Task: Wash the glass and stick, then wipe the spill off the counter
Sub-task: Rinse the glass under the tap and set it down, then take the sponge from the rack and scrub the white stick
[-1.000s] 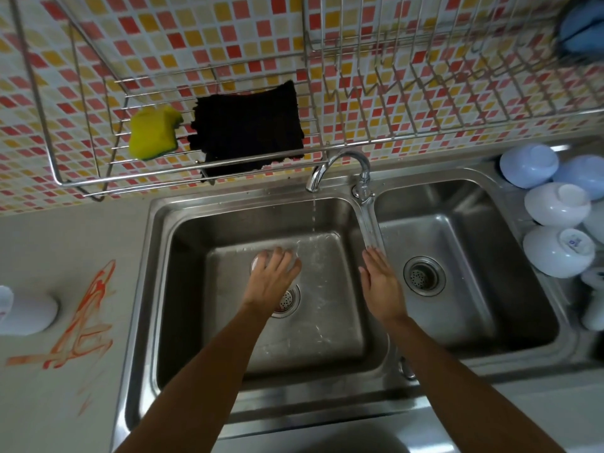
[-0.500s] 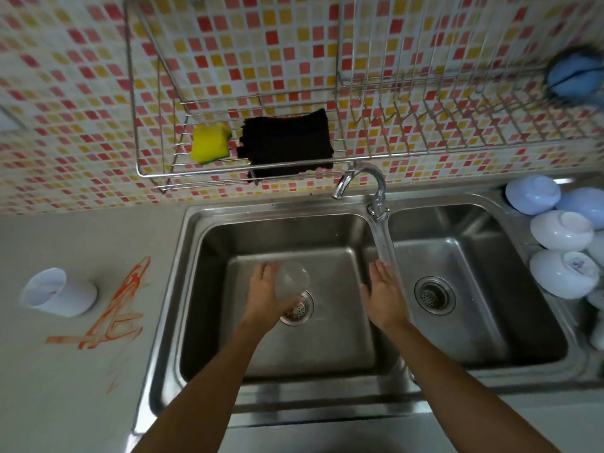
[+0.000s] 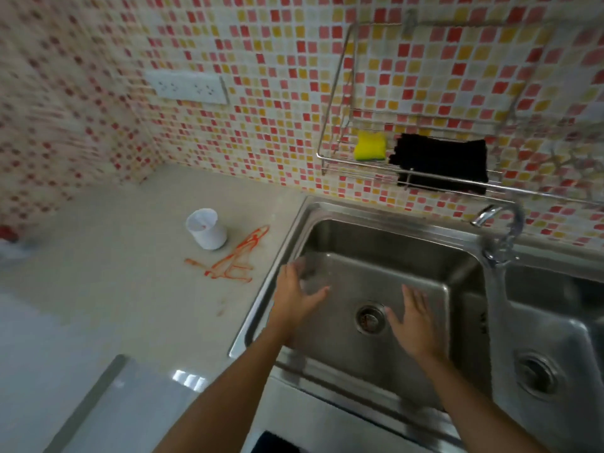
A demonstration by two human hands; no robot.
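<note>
Carried leftward since before: clear glass (image 3: pixel 309 276) now gripped in left hand (image 3: pixel 295 294) by sink (image 3: pixel 376 230) wall, near bench (image 3: pixel 130 289) spill (image 3: pixel 233 259). Right hand (image 3: pixel 413 322) open, empty. Better to set down gently, clear of spill.

The pale counter (image 3: pixel 114 289) carries a white cup (image 3: pixel 206 229) — orange spill (image 3: pixel 233 259) just beside it.

Both my bare forearms reach forward and down. My left hand (image 3: pixel 295 289) curls around a clear glass (image 3: pixel 305 273), thumb out toward the right. My right hand (image 3: pixel 413 322) hangs apart from it, palm down, fingers spread and empty.
</note>
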